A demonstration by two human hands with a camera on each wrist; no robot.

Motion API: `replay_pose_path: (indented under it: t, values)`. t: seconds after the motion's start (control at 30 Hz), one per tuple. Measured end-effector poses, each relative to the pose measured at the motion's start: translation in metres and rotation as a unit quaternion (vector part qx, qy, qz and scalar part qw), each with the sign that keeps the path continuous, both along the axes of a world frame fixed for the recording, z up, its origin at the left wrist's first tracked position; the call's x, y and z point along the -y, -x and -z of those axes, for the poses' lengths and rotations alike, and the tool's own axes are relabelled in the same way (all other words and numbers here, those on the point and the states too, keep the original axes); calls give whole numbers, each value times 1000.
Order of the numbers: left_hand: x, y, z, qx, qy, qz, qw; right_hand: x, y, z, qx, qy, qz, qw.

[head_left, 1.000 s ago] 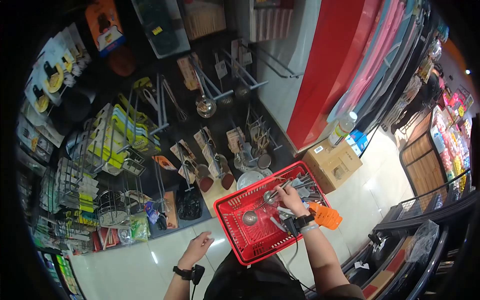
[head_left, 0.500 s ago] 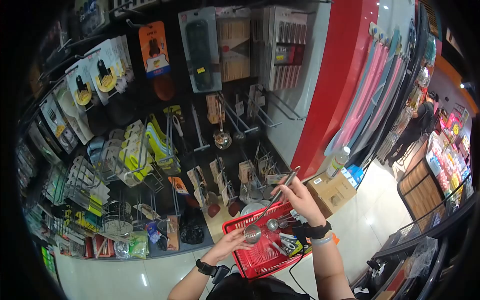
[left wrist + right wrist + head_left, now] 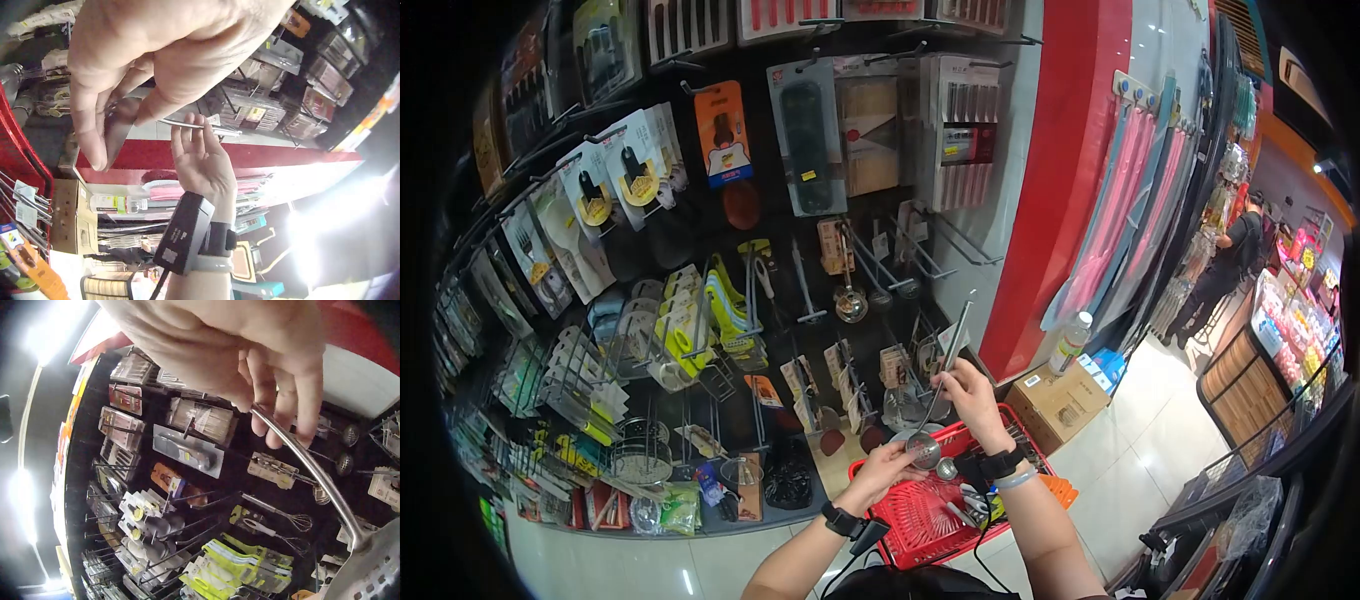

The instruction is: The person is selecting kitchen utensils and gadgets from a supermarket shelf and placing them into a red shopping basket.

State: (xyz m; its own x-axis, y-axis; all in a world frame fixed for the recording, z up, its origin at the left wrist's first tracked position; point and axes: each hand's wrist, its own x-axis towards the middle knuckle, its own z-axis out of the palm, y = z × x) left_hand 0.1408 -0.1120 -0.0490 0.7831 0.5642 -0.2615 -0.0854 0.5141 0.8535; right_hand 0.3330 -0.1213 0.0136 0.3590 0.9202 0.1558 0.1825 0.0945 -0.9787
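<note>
**Steel skimmer held in both hands above the basket**

The skimmer [image 3: 957,333] is in the air, tilted, its handle tip toward the peg wall [image 3: 800,200] of hung utensils and its bowl low over the red basket [image 3: 908,522].

- The right grip [image 3: 974,388], a bare hand, has its fingers [image 3: 275,415] curled round the round handle about midway.
- The left grip [image 3: 887,468] pinches the edge of the perforated bowl between thumb [image 3: 164,100] and forefinger.

Handling, as judged:
- Polished metal, so stiff, light and not fragile.
- The thin, smooth rod is likely slick and could roll between the fingers.
- The bowl end probably carries most of the weight, so a hold nearer the bowl would steady it better than one at the tip.
- The bowl rim gives a flat edge for a pinch.
- The long handle could snag the hooks nearby.
</note>
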Motion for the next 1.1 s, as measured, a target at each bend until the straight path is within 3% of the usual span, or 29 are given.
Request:
replay_pose_path:
  t: [0.07, 0.13, 0.2, 0.43, 0.8, 0.9, 0.97, 1.1]
  values:
    - [-1, -7, 8, 5, 13, 10, 1000, -3, 3, 3, -86, -9, -5, 996]
    - [-2, -11, 16, 8, 25, 18, 999, -7, 5, 4, -95, -17, -4, 995]
    - [-3, -13, 18, -9, 36, 10, 999, -10, 6, 5, -29, 8, 10, 1000]
    - [-13, -12, 29, -2, 69, -4, 998, -37, 5, 24, -3, -16, 17, 1000]
    - [-30, -15, 12, 0, 44, -28, 999, -60, 1, 12, -15, -10, -1, 1000]
    - [-35, -17, 15, -1, 49, -29, 998, -68, -1, 20, 30, -20, 2, 999]
    - [-43, -19, 15, -1, 53, -36, 998, -67, -1, 26, 116, -64, 69, 989]
    - [-71, -29, 23, 14, 74, -62, 995, -43, -10, 44, 122, -34, 93, 988]
